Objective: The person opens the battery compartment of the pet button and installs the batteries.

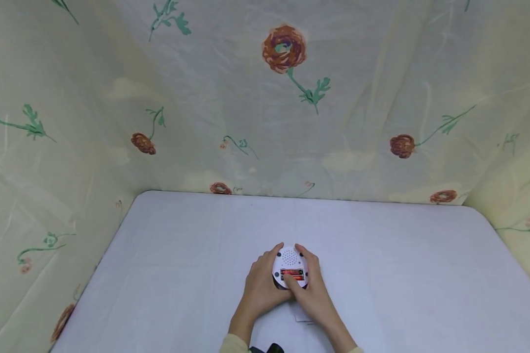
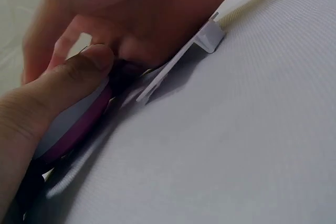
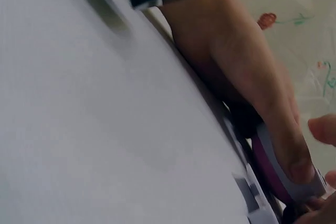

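A round white device (image 1: 290, 257) with a purple rim is held back side up, low over the front middle of the table. Its back has speaker holes, dark feet and an uncovered battery slot with two red batteries (image 1: 292, 272). My left hand (image 1: 260, 284) grips the device from its left side. From the right, my right hand (image 1: 313, 291) grips it too, with the thumb at the lower edge of the batteries. A small white battery cover (image 2: 178, 59) lies on the table just in front of the hands. The device's front is hidden.
A white cloth covers the table (image 1: 181, 260), which has rounded far corners. Floral curtains (image 1: 344, 127) stand behind it and along both sides. A black object (image 1: 275, 348) shows at the bottom edge, near the left sleeve.
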A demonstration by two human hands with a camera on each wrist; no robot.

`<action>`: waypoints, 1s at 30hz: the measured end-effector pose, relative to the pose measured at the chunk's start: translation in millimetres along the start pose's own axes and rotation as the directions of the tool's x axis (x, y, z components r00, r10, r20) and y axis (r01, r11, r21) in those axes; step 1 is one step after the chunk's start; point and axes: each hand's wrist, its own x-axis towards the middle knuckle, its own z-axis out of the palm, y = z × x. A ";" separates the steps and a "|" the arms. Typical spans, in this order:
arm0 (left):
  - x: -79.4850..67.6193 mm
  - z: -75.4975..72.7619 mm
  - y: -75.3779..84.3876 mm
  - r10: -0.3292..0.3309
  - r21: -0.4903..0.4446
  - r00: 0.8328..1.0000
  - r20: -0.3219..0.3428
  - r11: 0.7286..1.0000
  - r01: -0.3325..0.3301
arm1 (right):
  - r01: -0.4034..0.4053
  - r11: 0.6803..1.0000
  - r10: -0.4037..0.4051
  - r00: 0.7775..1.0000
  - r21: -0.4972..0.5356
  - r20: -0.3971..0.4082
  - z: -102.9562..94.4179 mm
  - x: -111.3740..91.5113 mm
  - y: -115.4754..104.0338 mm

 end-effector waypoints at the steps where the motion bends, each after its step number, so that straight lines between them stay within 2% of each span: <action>1: -0.1 0.4 -0.1 0.000 -0.009 1.000 0.001 1.000 0.000 | -0.024 1.000 0.024 1.000 0.015 0.009 -2.6 -0.7 0.7; 4: 0.5 1.9 -0.8 0.001 -0.039 1.000 -0.002 0.999 -0.001 | -0.060 0.993 0.057 0.998 0.103 0.025 -10.8 -2.6 3.2; 9: 1.3 2.4 -0.6 -0.015 -0.061 1.000 0.010 0.998 0.015 | -0.036 0.981 0.035 0.999 0.191 0.006 -20.6 -7.6 6.6; 12: 0.9 0.0 -0.6 -0.035 -0.065 0.999 0.019 0.997 0.036 | -0.043 0.988 0.044 0.999 0.150 0.000 -25.0 -14.1 8.2; 16: -0.3 -3.4 -0.3 -0.055 -0.072 0.998 0.026 0.996 0.057 | -0.030 0.999 0.030 0.999 -0.014 -0.011 -30.1 -26.1 11.9; 20: -0.4 -4.3 0.2 -0.057 -0.069 0.998 0.028 0.996 0.059 | 0.068 0.983 -0.071 0.997 -0.168 -0.008 -34.1 -39.6 16.9; 25: -0.6 -3.1 -0.3 -0.053 -0.065 0.998 0.027 0.996 0.055 | 0.213 0.932 -0.212 0.977 -0.293 0.036 -38.8 -53.0 22.4; 28: -0.7 -2.9 -0.2 -0.053 -0.070 0.998 0.028 0.996 0.055 | 0.319 0.888 -0.311 0.947 -0.332 0.079 -42.2 -58.2 25.1; 30: -0.8 -3.0 0.2 -0.055 -0.075 0.998 0.029 0.996 0.057 | 0.398 0.851 -0.385 0.916 -0.342 0.107 -44.2 -60.0 26.3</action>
